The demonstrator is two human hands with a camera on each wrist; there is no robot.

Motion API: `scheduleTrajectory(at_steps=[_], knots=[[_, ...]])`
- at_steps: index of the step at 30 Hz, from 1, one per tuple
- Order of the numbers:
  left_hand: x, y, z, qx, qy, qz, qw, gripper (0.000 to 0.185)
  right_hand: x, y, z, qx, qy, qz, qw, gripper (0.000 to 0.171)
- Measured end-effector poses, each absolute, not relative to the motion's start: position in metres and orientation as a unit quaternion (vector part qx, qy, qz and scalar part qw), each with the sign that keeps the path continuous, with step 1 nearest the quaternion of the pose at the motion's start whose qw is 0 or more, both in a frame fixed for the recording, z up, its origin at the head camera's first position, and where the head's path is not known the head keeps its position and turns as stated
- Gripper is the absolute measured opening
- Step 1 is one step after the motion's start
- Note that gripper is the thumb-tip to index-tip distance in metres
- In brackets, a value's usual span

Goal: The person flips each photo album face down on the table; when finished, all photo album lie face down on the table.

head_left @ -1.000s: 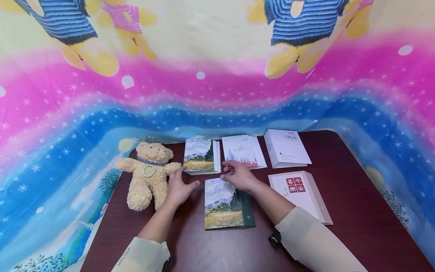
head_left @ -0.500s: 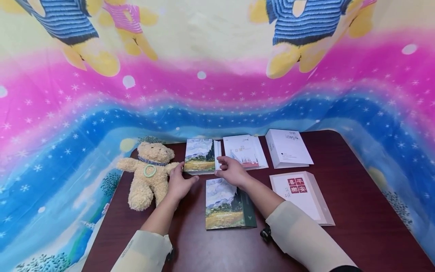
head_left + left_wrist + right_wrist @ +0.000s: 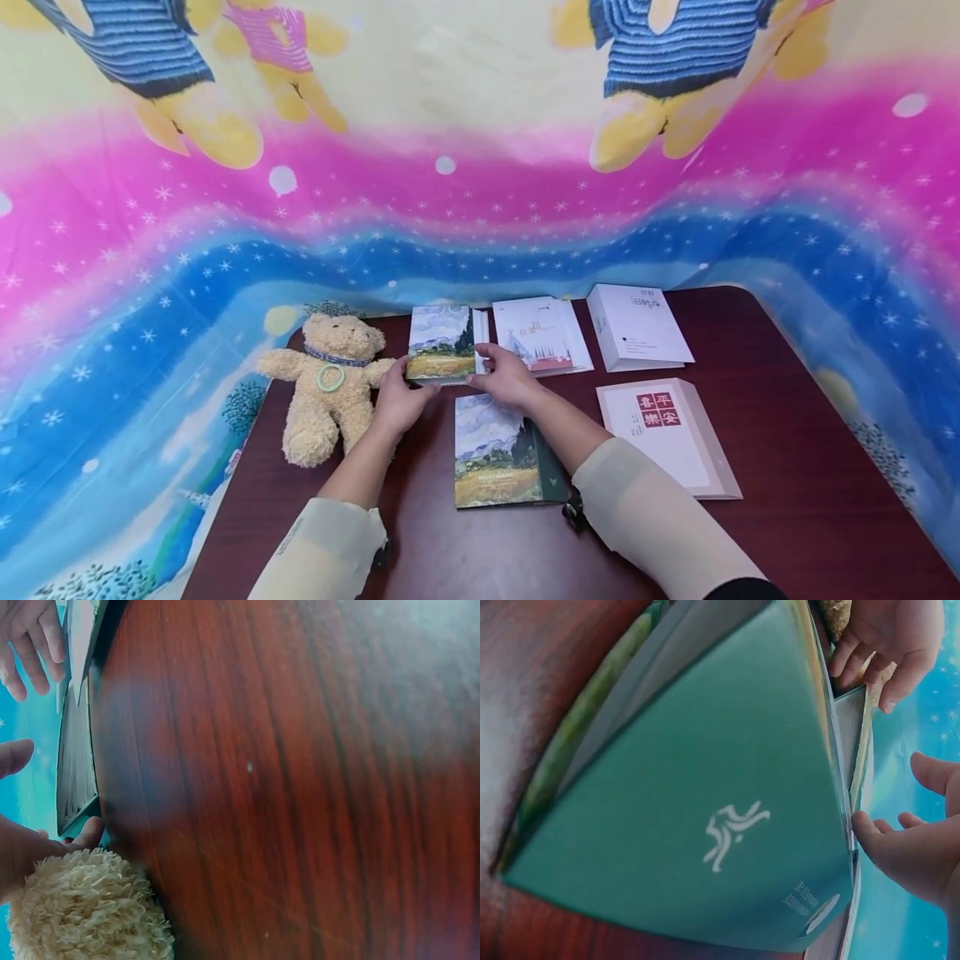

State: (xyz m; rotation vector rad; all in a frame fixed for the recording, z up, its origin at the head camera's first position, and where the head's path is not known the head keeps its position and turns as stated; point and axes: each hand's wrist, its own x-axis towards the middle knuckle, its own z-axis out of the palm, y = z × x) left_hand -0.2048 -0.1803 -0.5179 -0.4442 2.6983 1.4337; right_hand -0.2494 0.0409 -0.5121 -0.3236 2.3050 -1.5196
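A book with a painted landscape cover (image 3: 441, 343) lies at the back of the dark wooden table (image 3: 787, 467). My left hand (image 3: 402, 398) touches its near left corner, thumb raised, right beside a beige teddy bear (image 3: 326, 385). My right hand (image 3: 505, 379) rests its fingers on the book's near right edge. The left wrist view shows this book (image 3: 75, 750) edge-on, between my left hand's thumb and fingertip. A second landscape book (image 3: 498, 450) lies just under my right forearm; its green back cover (image 3: 705, 810) fills the right wrist view. Neither hand lifts anything.
A white book with a pink drawing (image 3: 542, 333) and a white box-like book (image 3: 637, 325) lie at the back right. A book with a red seal (image 3: 663, 433) lies to the right. A bright patterned cloth (image 3: 480, 208) hangs behind and drapes the table's far edges.
Both hands have moved forward, away from me, and closed in on the far landscape book's near corners. The left hand has shifted right from the bear's side.
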Motion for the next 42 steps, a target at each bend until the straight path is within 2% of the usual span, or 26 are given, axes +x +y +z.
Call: scheduleTrajectory(at_steps=[6,27,42], knots=[[-0.207,-0.18,-0.52,-0.149,0.87,0.47,0.026,0.091,-0.255,0.033,-0.517,-0.12,0.839,-0.505,0.164,0.075],[-0.211,-0.182,-0.519,-0.15,0.863,0.482,0.03,0.088,-0.257,0.025,-0.521,-0.108,0.825,-0.521,0.192,0.074],[-0.212,-0.178,-0.507,-0.141,0.838,0.526,-0.015,0.084,-0.259,0.025,-0.52,-0.079,0.796,-0.563,0.209,0.072]])
